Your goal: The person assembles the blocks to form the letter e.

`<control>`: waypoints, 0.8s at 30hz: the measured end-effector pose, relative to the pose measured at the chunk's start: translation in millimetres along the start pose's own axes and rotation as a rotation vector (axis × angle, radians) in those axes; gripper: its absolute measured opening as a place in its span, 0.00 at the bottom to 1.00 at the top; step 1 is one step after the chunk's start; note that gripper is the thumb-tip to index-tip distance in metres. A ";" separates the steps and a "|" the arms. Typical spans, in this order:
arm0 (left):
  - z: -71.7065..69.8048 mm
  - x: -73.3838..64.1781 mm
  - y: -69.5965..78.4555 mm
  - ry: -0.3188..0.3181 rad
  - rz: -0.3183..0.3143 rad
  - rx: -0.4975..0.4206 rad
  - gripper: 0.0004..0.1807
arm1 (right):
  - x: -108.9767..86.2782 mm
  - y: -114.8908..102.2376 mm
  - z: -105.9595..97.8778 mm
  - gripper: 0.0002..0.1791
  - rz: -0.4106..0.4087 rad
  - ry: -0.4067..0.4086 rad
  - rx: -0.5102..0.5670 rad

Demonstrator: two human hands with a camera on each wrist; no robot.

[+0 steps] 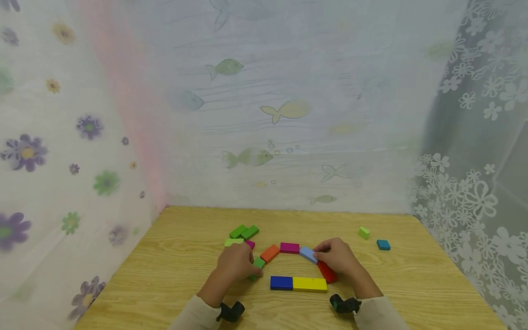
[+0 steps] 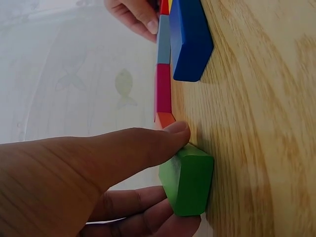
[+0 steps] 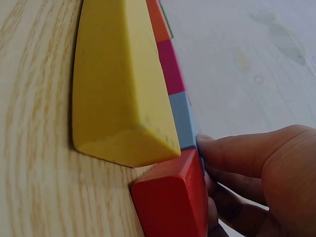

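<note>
Table [image 1: 420, 275], wood-grained, bearing one arc of blocks, bowed toward the far edge. Left hand [image 1: 236, 264]: thumb and fingers clamped on the green block [image 2: 193, 185] at the arc's left end. Orange block [image 1: 270, 253], magenta block [image 1: 290, 248], light blue block [image 1: 307, 254] and red block [image 1: 327, 272] follow rightward. Right hand [image 1: 339, 257]: fingers bent, thumb touching the light blue block near its right end; whether they clamp it, cannot tell. Blue block [image 1: 281, 283] and yellow block [image 1: 310, 284]: end to end on the near side, wood showing between them and the arc; yellow's right end just beside red. Lime block [image 1: 364, 233] and teal block [image 1: 383, 244]: far right, well apart from the arc, toward the table's right edge.
</note>
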State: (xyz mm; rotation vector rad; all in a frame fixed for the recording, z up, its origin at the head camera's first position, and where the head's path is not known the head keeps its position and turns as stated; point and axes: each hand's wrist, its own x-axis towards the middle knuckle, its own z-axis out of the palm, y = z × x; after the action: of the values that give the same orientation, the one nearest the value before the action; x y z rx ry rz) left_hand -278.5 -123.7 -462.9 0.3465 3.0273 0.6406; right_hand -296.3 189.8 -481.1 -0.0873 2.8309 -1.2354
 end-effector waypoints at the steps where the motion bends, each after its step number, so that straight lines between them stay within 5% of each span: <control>1: 0.2 0.3 0.0 -0.001 -0.003 0.001 0.32 | 0.1 0.0 0.0 0.07 0.000 -0.001 0.001; 24: 1.0 -0.2 -0.3 -0.004 0.031 -0.076 0.29 | 0.2 0.4 0.5 0.07 0.001 0.000 0.011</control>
State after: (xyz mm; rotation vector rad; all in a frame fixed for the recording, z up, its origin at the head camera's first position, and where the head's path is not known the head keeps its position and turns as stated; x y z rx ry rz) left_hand -278.3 -123.5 -464.0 0.3926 2.9894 0.7528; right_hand -296.4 189.8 -481.8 -0.0849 2.8238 -1.2501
